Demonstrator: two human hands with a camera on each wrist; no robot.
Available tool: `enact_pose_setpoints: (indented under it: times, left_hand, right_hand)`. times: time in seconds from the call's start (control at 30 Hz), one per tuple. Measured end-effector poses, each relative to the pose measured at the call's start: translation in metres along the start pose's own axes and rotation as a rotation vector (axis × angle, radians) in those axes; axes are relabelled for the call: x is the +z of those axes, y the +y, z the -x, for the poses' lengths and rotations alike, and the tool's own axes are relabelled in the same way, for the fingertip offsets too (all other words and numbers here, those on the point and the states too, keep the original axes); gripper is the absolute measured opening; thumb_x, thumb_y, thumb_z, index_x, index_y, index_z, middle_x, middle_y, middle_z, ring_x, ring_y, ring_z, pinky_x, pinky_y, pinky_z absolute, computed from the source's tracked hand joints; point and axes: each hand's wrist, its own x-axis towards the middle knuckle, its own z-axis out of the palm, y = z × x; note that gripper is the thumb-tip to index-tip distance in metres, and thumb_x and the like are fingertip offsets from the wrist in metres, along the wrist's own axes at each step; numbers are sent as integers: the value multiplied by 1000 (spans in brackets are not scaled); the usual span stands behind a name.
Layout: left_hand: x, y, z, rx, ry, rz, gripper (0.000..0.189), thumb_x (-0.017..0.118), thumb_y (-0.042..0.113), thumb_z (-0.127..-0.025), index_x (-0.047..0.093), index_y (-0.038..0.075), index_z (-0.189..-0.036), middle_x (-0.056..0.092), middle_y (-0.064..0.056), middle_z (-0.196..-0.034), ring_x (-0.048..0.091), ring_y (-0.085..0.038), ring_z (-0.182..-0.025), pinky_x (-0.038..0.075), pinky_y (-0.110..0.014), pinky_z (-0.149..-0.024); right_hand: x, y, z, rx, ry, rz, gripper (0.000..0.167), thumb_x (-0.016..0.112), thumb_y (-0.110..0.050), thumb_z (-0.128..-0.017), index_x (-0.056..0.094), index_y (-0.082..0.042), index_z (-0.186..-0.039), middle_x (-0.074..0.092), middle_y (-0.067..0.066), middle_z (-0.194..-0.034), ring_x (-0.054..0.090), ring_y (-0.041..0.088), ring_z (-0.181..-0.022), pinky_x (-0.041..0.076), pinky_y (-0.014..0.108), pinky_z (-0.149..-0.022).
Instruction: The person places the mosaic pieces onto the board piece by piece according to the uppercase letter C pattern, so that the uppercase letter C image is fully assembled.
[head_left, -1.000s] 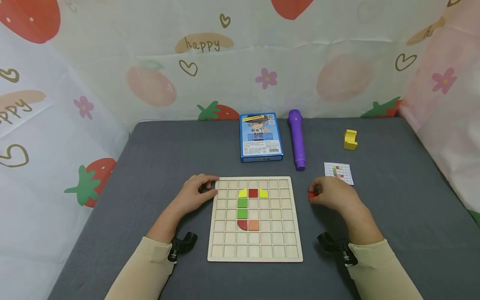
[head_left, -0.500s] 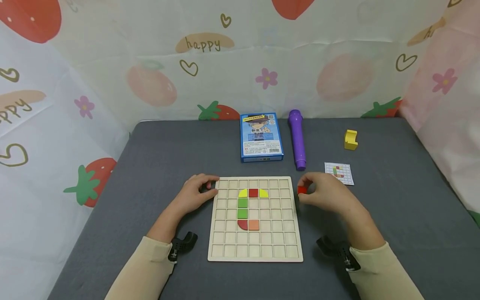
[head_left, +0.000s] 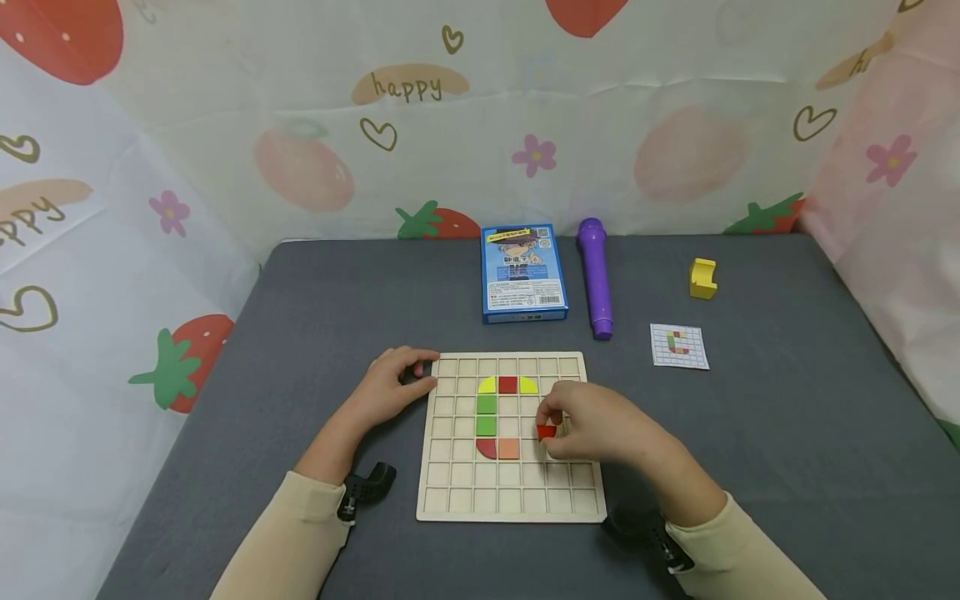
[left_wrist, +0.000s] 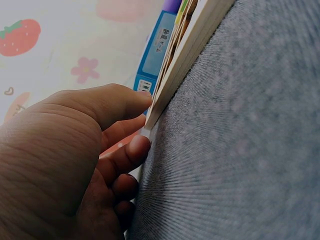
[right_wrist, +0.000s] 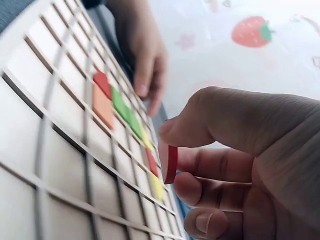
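Note:
A pale wooden grid board (head_left: 461,500) lies flat before me, with red, yellow, green and orange tiles set in some of its squares in a C-like shape. My left hand (head_left: 387,389) holds the board at its upper left corner, thumb at the side edge and index finger near the corner. Over the right half of the board, my right hand (head_left: 592,422) pinches a small red tile (right_wrist: 172,164) between thumb and fingers. In the head view this tile sits right of the orange tile (head_left: 508,449) and slightly farther back; fingers partly cover it.
Behind the board lie a blue box (head_left: 524,273) and a purple microphone-shaped stick (head_left: 596,279). To the right are a small pattern card (head_left: 678,347) with a coloured C-like figure and a yellow curved block (head_left: 702,278). Printed cloth hangs past the grey table's (head_left: 345,292) far edge.
My right hand has carried the red tile leftward and nearer to me, from beside the board to over its right half, uncovering the pattern card. My left hand stays at the corner.

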Motion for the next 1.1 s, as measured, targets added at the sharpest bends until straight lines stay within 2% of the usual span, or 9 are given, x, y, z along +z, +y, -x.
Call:
enact_pose_setpoints:
  times: [0.3, 0.43, 0.6, 0.83, 1.1]
  left_hand:
    - [0, 0, 0, -1, 0, -6, 31, 74, 20, -96, 71, 10, -126, 54, 1, -91, 43, -21, -86, 29, -41, -81]
    - [0, 0, 0, -3, 0, -10, 32, 74, 20, -97, 71, 10, -127, 54, 1, -91, 43, -21, -87, 29, -42, -81]
    - [0, -1, 0, 0, 4, -19, 32, 73, 21, -97, 71, 10, -127, 53, 1, -91, 43, -21, -86, 29, -42, -81]
    - [1, -1, 0, 6, 4, -8, 32, 74, 20, -96, 71, 10, -126, 54, 1, -90, 43, -21, -85, 29, -42, -81]
    - [0, 0, 1, 1, 1, -4, 32, 74, 20, -97, 71, 10, -127, 54, 0, -90, 43, -21, -86, 29, -42, -81]
  right_hand:
    - [21, -2, -6, -49, -47, 81, 10, 82, -16, -80, 75, -16, -87, 55, -9, -82, 50, 10, -75, 43, 30, -66]
    - [23, -3, -6, -71, -27, 109, 10, 84, -17, -80, 81, -17, -90, 57, -12, -82, 50, 7, -72, 44, 28, -64]
    - [26, -7, -6, -47, 21, 161, 15, 90, -23, -78, 85, -18, -91, 59, -15, -80, 51, 4, -69, 45, 28, -61]
    - [30, -9, -6, -66, 89, 248, 9, 90, -21, -80, 81, -21, -78, 58, -14, -76, 55, 5, -70, 47, 27, -60]
    - [27, -9, -5, -47, 86, 254, 3, 87, -21, -83, 84, -20, -85, 58, -14, -77, 55, 5, -70, 44, 27, -57]
